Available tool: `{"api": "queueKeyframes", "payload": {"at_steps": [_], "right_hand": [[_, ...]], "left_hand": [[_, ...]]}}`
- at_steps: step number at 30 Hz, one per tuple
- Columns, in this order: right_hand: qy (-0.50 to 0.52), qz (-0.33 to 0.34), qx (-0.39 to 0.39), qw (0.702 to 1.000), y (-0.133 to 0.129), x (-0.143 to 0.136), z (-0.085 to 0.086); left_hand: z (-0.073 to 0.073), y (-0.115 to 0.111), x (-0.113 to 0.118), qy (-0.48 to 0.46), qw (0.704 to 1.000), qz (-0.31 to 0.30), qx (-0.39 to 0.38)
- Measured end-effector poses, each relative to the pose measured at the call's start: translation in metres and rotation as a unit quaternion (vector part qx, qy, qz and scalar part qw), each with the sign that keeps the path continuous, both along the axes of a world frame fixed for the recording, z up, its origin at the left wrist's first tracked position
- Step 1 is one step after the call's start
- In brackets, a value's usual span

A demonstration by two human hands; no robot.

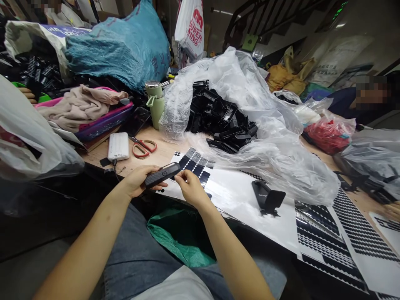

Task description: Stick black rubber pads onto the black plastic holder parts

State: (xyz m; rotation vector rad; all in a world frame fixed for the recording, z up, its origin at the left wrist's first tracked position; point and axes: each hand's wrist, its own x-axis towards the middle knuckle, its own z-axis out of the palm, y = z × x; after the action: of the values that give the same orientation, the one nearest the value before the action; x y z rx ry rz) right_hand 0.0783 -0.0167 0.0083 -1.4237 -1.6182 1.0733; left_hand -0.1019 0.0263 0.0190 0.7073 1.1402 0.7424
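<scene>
My left hand [139,181] is closed around a long black plastic piece [162,176] with a ribbed surface, tilted up to the right above the table edge. Thumb and fingers of my right hand [188,185] are pinched together at that piece's right end; whether something small is between them is hidden. Just behind lies a white sheet with rows of black stickers [197,166], some of them round. To the right, a black folding phone stand [267,198] rests on white backing paper. A heap of black plastic parts [221,116] fills a clear plastic bag [265,104] beyond my hands.
Red-handled scissors [143,148], a white power bank [118,146] with a cable and a green flask [155,104] stand at the left. More sticker sheets [359,225] lie at the right. A green bag [181,237] hangs below the table edge. Another person sits at the far right.
</scene>
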Motion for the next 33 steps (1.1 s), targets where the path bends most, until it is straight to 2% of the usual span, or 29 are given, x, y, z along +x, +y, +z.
{"api": "queueKeyframes", "payload": {"at_steps": [4, 7, 15, 19, 22, 26, 29, 33], "right_hand": [[0.018, -0.011, 0.062, 0.998, -0.005, 0.003, 0.010], [0.004, -0.027, 0.058, 0.998, -0.008, 0.006, 0.012], [-0.026, -0.036, 0.053, 0.998, -0.014, 0.014, 0.010], [-0.042, -0.046, 0.077, 0.995, -0.016, 0.016, 0.008], [-0.087, -0.123, 0.083, 0.985, -0.021, 0.029, -0.003], [-0.208, -0.260, 0.006, 0.943, -0.036, 0.055, -0.029], [-0.264, -0.282, -0.012, 0.922, -0.046, 0.062, -0.044], [-0.309, -0.287, -0.040, 0.906, -0.050, 0.056, -0.047]], "left_hand": [[0.007, -0.009, 0.019, 0.003, 0.998, -0.062, -0.004], [0.007, -0.012, 0.030, 0.000, 0.996, -0.092, 0.006], [0.004, -0.014, 0.041, 0.022, 0.992, -0.122, 0.034], [0.001, -0.016, 0.046, 0.022, 0.991, -0.126, 0.039], [-0.006, -0.015, 0.055, 0.031, 0.993, -0.111, 0.031], [-0.022, -0.011, 0.068, 0.044, 0.994, -0.097, 0.015], [-0.031, -0.008, 0.073, 0.057, 0.994, -0.094, 0.007], [-0.036, -0.006, 0.074, 0.066, 0.993, -0.103, 0.002]]}}
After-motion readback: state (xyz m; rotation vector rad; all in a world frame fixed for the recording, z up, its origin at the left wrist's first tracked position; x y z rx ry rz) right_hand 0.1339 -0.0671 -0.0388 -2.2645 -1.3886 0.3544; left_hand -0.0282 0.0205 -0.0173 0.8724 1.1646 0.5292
